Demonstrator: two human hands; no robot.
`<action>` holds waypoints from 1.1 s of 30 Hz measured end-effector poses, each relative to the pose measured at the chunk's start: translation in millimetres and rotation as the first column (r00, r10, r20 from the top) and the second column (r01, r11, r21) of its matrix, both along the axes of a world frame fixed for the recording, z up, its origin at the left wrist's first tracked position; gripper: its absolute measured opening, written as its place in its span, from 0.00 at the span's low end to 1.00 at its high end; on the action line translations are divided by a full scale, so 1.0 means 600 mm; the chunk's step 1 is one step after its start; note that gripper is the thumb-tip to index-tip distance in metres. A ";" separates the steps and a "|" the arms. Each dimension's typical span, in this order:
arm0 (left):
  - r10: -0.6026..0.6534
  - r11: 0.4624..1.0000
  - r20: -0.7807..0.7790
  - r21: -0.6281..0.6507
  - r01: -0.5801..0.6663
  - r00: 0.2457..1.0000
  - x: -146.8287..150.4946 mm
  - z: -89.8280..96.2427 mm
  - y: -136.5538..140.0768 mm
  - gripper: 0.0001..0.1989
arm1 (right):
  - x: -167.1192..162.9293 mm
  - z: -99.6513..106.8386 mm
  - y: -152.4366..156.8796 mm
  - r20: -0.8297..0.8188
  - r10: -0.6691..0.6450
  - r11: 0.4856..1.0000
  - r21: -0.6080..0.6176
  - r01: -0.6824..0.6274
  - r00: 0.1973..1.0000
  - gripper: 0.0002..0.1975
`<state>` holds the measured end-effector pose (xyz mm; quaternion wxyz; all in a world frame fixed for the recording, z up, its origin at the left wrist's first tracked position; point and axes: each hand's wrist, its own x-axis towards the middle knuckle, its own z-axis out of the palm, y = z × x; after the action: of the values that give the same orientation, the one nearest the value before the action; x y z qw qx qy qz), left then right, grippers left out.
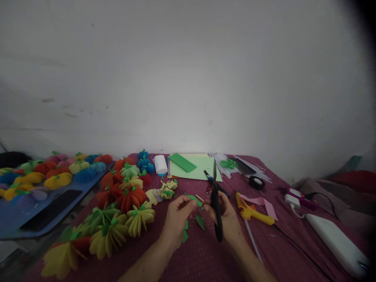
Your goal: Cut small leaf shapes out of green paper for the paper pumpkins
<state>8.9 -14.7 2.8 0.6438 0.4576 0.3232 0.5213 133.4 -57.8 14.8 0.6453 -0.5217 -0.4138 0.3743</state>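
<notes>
My left hand (178, 219) is closed, thumb and forefinger pinching a green paper piece (195, 200) low over the table. To its right, my right hand (228, 219) is wrapped round black-handled scissors (216, 211), whose blades point up and away from me. The right fingertips come close to the green piece; whether they touch it I cannot tell. Below the hands lie green paper scraps, one a leaf-like scrap (200, 222). Left of my left hand stand several folded paper pumpkins, among them a yellow pumpkin (140, 220) with a green top.
A yellow glue gun (255, 214) with a black cord lies at right beside a pink ribbon (268, 205). Behind the hands are pale green sheets (202, 166), a white roll (160, 164) and black tape (256, 182). A white power bank (336, 243) lies front right. More pumpkins crowd a blue table (14, 231).
</notes>
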 end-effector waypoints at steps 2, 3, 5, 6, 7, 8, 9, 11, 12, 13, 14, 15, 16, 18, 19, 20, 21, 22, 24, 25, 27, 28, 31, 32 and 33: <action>-0.005 1.000 0.026 -0.008 0.006 1.000 0.002 -0.003 0.001 0.12 | -0.004 0.001 -0.002 -0.009 -0.016 1.000 0.002 0.016 1.000 0.26; -0.005 1.000 0.034 -0.010 0.006 0.999 0.003 -0.004 0.001 0.12 | -0.006 0.000 -0.002 -0.009 -0.014 1.000 0.013 0.014 1.000 0.26; -0.007 1.000 0.041 -0.015 0.007 0.999 0.004 -0.004 0.000 0.12 | -0.009 -0.001 0.001 -0.008 -0.003 0.999 0.047 0.003 1.000 0.25; -0.009 1.000 0.038 -0.017 0.009 0.999 0.005 -0.003 -0.001 0.12 | -0.010 -0.001 0.003 -0.007 0.002 0.998 0.063 -0.002 1.000 0.25; -0.010 1.000 0.029 -0.018 0.010 1.000 0.005 -0.002 -0.002 0.12 | -0.010 -0.002 0.005 -0.006 0.010 0.997 0.074 -0.010 1.000 0.24; -0.011 1.000 0.017 -0.018 0.011 1.000 0.004 0.000 -0.003 0.12 | -0.010 -0.003 0.007 -0.007 0.019 0.996 0.083 -0.018 1.000 0.24; -0.015 1.000 0.000 -0.017 0.015 1.000 0.004 0.002 -0.004 0.12 | -0.009 -0.004 0.009 -0.007 0.030 0.996 0.088 -0.030 1.000 0.24; -0.019 1.000 -0.036 -0.005 0.018 0.999 0.002 0.006 -0.006 0.11 | -0.006 -0.006 0.011 -0.006 0.059 0.994 0.096 -0.058 0.998 0.24; -0.019 1.000 -0.051 0.005 0.019 0.999 0.002 0.008 -0.007 0.10 | -0.005 -0.006 0.012 -0.005 0.075 0.992 0.100 -0.074 0.997 0.24; -0.020 1.000 -0.062 0.015 0.021 0.998 0.002 0.009 -0.008 0.09 | -0.004 -0.006 0.012 -0.003 0.090 0.991 0.102 -0.089 0.996 0.24; -0.021 1.000 -0.069 0.022 0.022 0.997 0.001 0.010 -0.009 0.09 | -0.003 -0.005 0.012 0.001 0.102 0.990 0.096 -0.102 0.995 0.24; -0.019 0.999 -0.075 0.024 0.021 0.997 0.001 0.010 -0.009 0.09 | -0.003 -0.003 0.012 0.005 0.110 0.990 0.087 -0.110 0.994 0.24; -0.016 1.000 -0.079 0.022 0.018 0.997 0.002 0.010 -0.009 0.09 | -0.003 -0.001 0.011 0.009 0.113 0.991 0.078 -0.113 0.994 0.23; -0.016 1.000 -0.085 0.004 0.016 0.996 0.002 0.008 -0.008 0.09 | -0.003 0.004 0.008 0.025 0.093 0.994 0.057 -0.095 0.995 0.24; -0.014 1.000 -0.074 -0.006 0.013 0.997 0.002 0.007 -0.007 0.10 | -0.002 0.005 0.004 0.042 0.071 0.996 0.048 -0.073 0.997 0.24; -0.007 1.000 -0.049 -0.015 0.007 0.999 0.002 0.007 -0.006 0.10 | -0.001 0.004 -0.001 0.066 0.051 0.998 0.039 -0.054 0.996 0.24; 0.006 1.000 -0.007 -0.026 -0.006 1.000 0.002 0.006 -0.005 0.11 | 0.000 0.002 -0.009 0.095 0.040 0.999 0.026 -0.043 0.995 0.23; 0.023 0.999 0.045 -0.037 -0.021 0.999 0.001 0.007 -0.003 0.11 | 0.002 -0.002 -0.018 0.124 0.040 0.999 0.008 -0.041 0.992 0.23; 0.059 0.996 0.152 -0.068 -0.049 0.987 -0.001 0.009 -0.001 0.12 | 0.006 -0.015 -0.040 0.163 0.112 0.992 -0.069 -0.102 0.980 0.23; 0.071 0.995 0.193 -0.088 -0.055 0.979 -0.001 0.011 -0.001 0.13 | 0.008 -0.022 -0.052 0.164 0.173 0.981 -0.116 -0.155 0.971 0.24; 0.085 0.990 0.243 -0.126 -0.056 0.966 -0.003 0.015 -0.002 0.13 | 0.009 -0.032 -0.073 0.155 0.297 0.942 -0.208 -0.263 0.942 0.27; 0.090 0.989 0.255 -0.140 -0.055 0.963 -0.004 0.017 -0.002 0.14 | 0.009 -0.035 -0.082 0.160 0.339 0.924 -0.239 -0.297 0.927 0.28; 0.108 0.986 0.271 -0.150 -0.069 0.956 -0.003 0.019 -0.004 0.14 | 0.003 -0.034 -0.095 0.179 0.404 0.890 -0.303 -0.341 0.897 0.31; 0.112 0.987 0.276 -0.143 -0.074 0.955 -0.002 0.018 -0.004 0.13 | 0.000 -0.033 -0.096 0.180 0.409 0.885 -0.316 -0.341 0.895 0.32; 0.115 0.988 0.283 -0.133 -0.080 0.952 -0.002 0.017 -0.004 0.13 | -0.002 -0.032 -0.095 0.176 0.408 0.883 -0.327 -0.337 0.896 0.33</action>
<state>7.9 -17.2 13.1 0.6837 0.3203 0.2783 0.5937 132.0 -115.0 -4.1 0.4228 -0.5614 -0.5227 0.4826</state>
